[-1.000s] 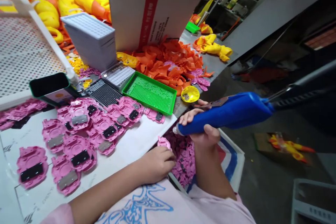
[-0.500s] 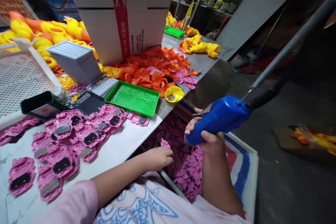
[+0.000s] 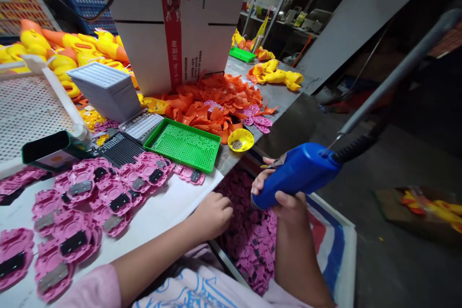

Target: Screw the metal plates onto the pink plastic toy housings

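A blue electric screwdriver (image 3: 299,171) lies in my right hand (image 3: 288,202), which is wrapped round its lower end. A small flat metal piece (image 3: 276,160) shows beside those fingers; its kind is unclear. My left hand (image 3: 212,214) hovers at the table edge over a bin of pink plastic parts (image 3: 249,250), its fingers curled and no part showing in them. Several pink plastic housings (image 3: 74,236) with black or grey inserts lie overlapping on the white tabletop (image 3: 144,224). Near the corner sits a yellow bowl (image 3: 241,140) holding small metal bits, probably screws.
A green perforated tray (image 3: 184,144) sits beside a pile of orange pieces (image 3: 212,101) and a large carton (image 3: 144,53). Grey stacked trays (image 3: 106,91) and a dark green container (image 3: 48,149) stand left. A grey rod (image 3: 397,74) and black cable (image 3: 355,147) run from the screwdriver's top.
My left hand has moved slightly up and left; the pink part seen at its fingers is out of sight. My right hand still holds the screwdriver. The view has shifted a little.
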A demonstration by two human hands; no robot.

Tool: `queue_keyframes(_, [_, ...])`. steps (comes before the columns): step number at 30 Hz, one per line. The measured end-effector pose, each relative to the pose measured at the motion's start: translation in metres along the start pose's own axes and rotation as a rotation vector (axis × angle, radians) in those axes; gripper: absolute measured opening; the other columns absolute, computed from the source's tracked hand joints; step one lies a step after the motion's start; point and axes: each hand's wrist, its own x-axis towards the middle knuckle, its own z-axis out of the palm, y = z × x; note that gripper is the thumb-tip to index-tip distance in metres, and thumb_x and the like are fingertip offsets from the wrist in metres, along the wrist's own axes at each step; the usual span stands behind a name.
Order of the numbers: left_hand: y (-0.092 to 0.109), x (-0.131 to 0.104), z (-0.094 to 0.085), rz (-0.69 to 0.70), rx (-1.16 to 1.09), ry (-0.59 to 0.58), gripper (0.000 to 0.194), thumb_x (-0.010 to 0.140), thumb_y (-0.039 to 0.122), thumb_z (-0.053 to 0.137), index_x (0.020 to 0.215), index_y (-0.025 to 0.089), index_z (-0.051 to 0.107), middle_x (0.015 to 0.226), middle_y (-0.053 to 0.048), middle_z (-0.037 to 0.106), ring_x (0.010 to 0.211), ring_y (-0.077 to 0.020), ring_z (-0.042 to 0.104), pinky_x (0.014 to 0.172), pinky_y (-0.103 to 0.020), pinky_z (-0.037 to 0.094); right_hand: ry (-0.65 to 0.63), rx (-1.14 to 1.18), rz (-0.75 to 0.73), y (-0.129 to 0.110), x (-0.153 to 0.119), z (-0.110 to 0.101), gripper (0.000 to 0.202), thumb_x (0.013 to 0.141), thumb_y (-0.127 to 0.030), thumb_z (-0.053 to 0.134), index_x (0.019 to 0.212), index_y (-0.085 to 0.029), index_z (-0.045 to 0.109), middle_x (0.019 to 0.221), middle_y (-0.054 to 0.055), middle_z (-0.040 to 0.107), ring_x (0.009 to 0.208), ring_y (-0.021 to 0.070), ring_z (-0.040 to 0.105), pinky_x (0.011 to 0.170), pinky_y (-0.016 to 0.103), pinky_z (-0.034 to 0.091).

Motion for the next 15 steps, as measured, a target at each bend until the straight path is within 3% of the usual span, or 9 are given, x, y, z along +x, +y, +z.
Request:
queue_keyframes(2, [-0.011, -0.016, -0.009, -0.185, 0.058, 0.084, 0.018, 0.09, 0.02, 0.053, 0.1, 0.014, 0.067, 0.11, -0.017, 0.067, 0.099, -0.0303, 0.061, 0.084, -0.045, 0.048, 0.025, -0.033, -0.051, 0.004, 0.019, 0.008, 0.052, 0.067, -0.041, 0.076, 0.115, -0.026, 0.062, 0.07, -0.001, 0.067, 0.057, 0.0174, 0.064, 0.056, 0.035, 0.054])
queue_keyframes(4, [-0.02, -0.031, -0.013, -0.363, 0.119, 0.159, 0.031, 0.088, 0.025, 0.059, 0.115, 0.011, 0.063, 0.129, -0.024, 0.058, 0.12, -0.0396, 0.051, 0.095, -0.057, 0.042, 0.075, -0.075, -0.104, 0.009, 0.043, 0.022, 0.049, 0.067, -0.041, 0.073, 0.113, -0.025, 0.061, 0.068, -0.001, 0.066, 0.055, 0.0172, 0.063, 0.055, 0.036, 0.054])
queue_keyframes(6, [-0.024, -0.042, -0.01, -0.454, 0.186, 0.186, 0.051, 0.084, 0.037, 0.066, 0.128, 0.014, 0.056, 0.14, -0.022, 0.051, 0.131, -0.0399, 0.043, 0.104, -0.057, 0.036, 0.144, -0.088, -0.133, 0.016, 0.07, 0.039, 0.044, 0.067, -0.041, 0.07, 0.107, -0.024, 0.062, 0.065, -0.002, 0.064, 0.054, 0.0174, 0.062, 0.056, 0.037, 0.054])
queue_keyframes(10, [-0.018, -0.05, -0.001, -0.4, 0.161, 0.137, 0.062, 0.084, 0.048, 0.064, 0.135, 0.014, 0.051, 0.144, -0.021, 0.047, 0.135, -0.0358, 0.042, 0.109, -0.053, 0.033, 0.29, -0.076, -0.095, 0.028, 0.106, 0.066, 0.035, 0.063, -0.039, 0.065, 0.094, -0.022, 0.066, 0.059, -0.003, 0.06, 0.05, 0.0175, 0.061, 0.053, 0.038, 0.054])
queue_keyframes(15, [-0.023, -0.05, -0.006, -0.377, 0.077, 0.14, 0.055, 0.085, 0.035, 0.065, 0.135, 0.016, 0.052, 0.132, -0.018, 0.057, 0.125, -0.0351, 0.05, 0.107, -0.053, 0.037, 0.367, -0.079, -0.113, 0.035, 0.103, 0.081, 0.025, 0.058, -0.034, 0.068, 0.079, -0.021, 0.066, 0.056, -0.003, 0.063, 0.047, 0.0153, 0.059, 0.048, 0.031, 0.052])
